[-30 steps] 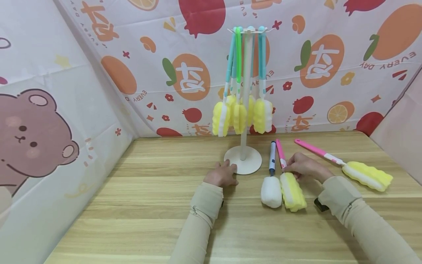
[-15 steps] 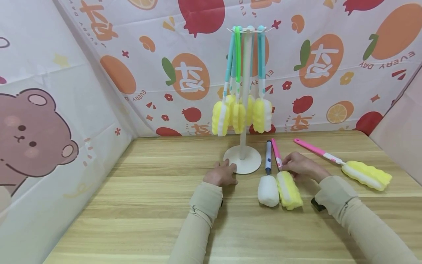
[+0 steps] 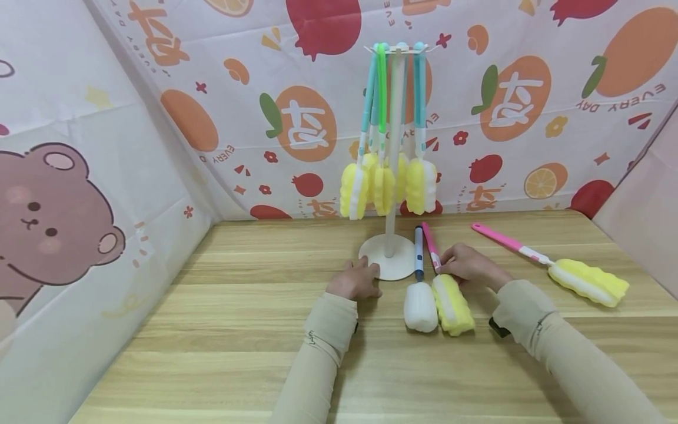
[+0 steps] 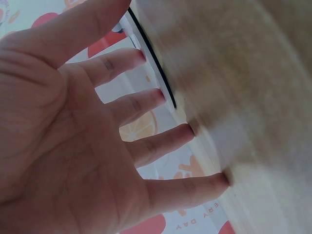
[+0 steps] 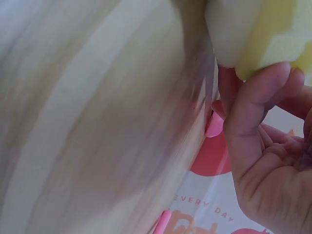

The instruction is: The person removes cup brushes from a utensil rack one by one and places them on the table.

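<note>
My left hand (image 3: 356,281) has its fingers spread at the round base (image 3: 378,252) of a white stand (image 3: 394,135). In the left wrist view, some fingertips (image 4: 158,96) touch the base's edge and others reach the table. My right hand (image 3: 466,266) pinches a yellow-and-white sponge bottle brush (image 3: 452,305) at its neck; its pink handle (image 3: 431,247) points away from me. Up close in the right wrist view, curled fingers (image 5: 243,112) lie under the sponge head (image 5: 273,34). Left of that brush, side by side, lies a white sponge brush (image 3: 421,307) with a blue-grey handle.
Several sponge brushes (image 3: 422,185) with teal handles and one green handle (image 3: 382,88) hang from the stand's top hooks. Another pink-handled brush (image 3: 588,281) lies on the wooden table (image 3: 222,330) at the right. Printed cloth (image 3: 222,141) forms the back and side walls.
My right hand has slid left with the pink-handled brush, and the white sponge brush has shifted left beside it, closer to the stand's base. My left hand has stayed put.
</note>
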Demonstrator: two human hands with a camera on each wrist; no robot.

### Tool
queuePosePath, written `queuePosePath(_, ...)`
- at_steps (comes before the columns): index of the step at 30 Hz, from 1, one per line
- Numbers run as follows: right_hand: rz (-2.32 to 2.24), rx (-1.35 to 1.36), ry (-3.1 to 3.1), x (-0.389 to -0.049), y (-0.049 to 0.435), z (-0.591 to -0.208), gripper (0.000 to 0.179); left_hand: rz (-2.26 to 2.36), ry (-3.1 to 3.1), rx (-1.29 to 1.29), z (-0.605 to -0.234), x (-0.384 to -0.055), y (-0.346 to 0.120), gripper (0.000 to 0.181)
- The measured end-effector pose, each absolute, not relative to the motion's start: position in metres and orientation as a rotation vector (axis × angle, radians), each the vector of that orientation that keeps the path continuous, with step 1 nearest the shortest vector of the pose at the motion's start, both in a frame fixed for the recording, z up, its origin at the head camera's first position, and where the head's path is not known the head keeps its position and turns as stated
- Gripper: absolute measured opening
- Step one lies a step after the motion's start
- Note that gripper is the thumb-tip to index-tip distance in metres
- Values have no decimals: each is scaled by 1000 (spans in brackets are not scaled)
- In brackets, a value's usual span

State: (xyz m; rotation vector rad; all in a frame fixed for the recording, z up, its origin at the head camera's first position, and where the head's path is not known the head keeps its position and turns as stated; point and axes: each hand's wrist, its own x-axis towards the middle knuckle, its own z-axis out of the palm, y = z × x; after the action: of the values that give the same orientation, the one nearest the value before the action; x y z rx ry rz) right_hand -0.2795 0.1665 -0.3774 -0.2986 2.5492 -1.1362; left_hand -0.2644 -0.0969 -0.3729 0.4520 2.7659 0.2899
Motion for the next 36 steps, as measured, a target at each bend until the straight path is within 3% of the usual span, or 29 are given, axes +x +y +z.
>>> queuePosePath(28, -1110, -266, 2613, -288, 170, -365, 20, 301, 2766, 448, -372, -263, -97, 31)
queuePosePath(36, -1150, -251, 2669, -290, 174, -356, 26, 295, 2766, 444, -372, -263, -97, 32)
